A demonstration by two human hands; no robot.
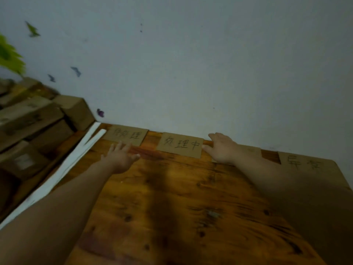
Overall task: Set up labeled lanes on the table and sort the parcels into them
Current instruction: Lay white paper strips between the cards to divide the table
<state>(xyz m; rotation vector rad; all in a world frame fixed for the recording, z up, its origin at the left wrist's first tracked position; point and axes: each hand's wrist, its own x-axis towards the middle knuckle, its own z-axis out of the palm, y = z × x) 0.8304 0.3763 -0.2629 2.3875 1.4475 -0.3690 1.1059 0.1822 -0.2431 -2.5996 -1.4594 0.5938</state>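
At nine o'clock, off the left edge of the table (172, 207), cardboard parcels (28, 119) lie stacked, white strips (63, 169) between them and the wood; at eleven the left label card (127, 134) lies against the wall (191, 64), the left hand (120, 157) spread flat just below it, holding nothing; at twelve lies the middle label card (180, 144); the right hand (221, 148), fingers straight and empty, rests at its right edge, the wrist partly hiding a further card (253, 150); at two lies the right label card (305, 165).

Both my arms reach forward, bare forearms extended. My left hand (122, 156) is flat, fingers spread; my right hand (219, 148) is flat, fingers straight.
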